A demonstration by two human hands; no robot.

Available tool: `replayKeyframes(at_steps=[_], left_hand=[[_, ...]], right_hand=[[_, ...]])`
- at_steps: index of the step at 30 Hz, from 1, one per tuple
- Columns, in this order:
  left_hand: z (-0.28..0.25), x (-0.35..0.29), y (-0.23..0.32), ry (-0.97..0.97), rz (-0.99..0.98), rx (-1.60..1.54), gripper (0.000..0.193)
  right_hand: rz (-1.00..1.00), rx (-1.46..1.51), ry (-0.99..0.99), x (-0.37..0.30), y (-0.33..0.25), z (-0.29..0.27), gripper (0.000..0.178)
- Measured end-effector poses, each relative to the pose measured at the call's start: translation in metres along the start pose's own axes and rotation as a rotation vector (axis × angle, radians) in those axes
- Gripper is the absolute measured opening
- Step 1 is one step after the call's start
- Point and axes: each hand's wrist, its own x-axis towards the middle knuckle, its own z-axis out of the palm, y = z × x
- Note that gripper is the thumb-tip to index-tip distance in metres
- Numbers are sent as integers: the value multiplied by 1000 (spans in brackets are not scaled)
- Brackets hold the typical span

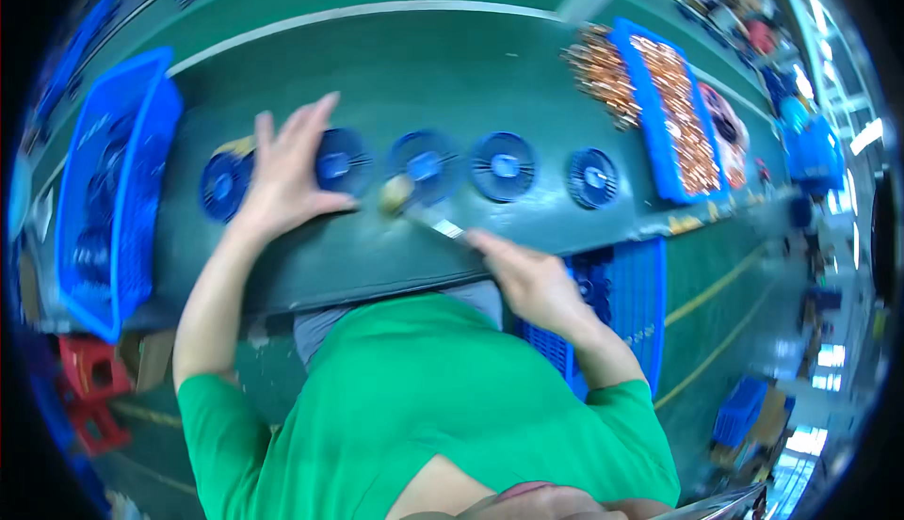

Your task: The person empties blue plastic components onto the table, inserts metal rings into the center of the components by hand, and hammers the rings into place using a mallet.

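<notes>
Several round dark-blue plastic parts with slotted rims and lighter centres lie in a row across the green work table. My left hand (pixel 282 176) is spread, fingers apart, between the leftmost blue part (pixel 222 187) and the second blue part (pixel 343 162), covering a little of each. A brush-like tool (pixel 441 225) with a pale handle and a tan, rounded head is gripped in my right hand (pixel 535 283). Its blurred head is beside the lower left edge of the middle blue part (pixel 424 166). Farther right lie a fourth part (pixel 504 167) and a smaller-looking one (pixel 593 178).
A blue crate (pixel 132 191) with dark-blue parts stands at the left. A blue tray (pixel 650 111) of copper-coloured metal pieces sits at the right, with a loose pile (pixel 603 73) beside it. Below the table edge is another blue crate (pixel 640 304); red stools (pixel 92 367) stand lower left.
</notes>
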Motion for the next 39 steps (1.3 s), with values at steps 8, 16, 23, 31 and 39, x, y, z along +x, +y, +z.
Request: replayKeyframes(at_steps=[8, 16, 23, 31, 39], left_hand=[[25, -5, 10, 190, 37, -96, 130], [-35, -38, -42, -61, -84, 156, 123], [-17, -53, -46, 137, -66, 154, 121], [2, -50, -34, 276, -88, -12, 125], [-38, -93, -81, 192, -206, 147, 110]], right_hand=[[-128, 49, 197, 44, -35, 2, 42], [42, -122, 4, 51, -31, 8, 44], [43, -118, -50, 46, -30, 24, 43], [0, -138, -139, 87, -66, 49, 45], [-14, -20, -88, 97, -53, 67, 39]])
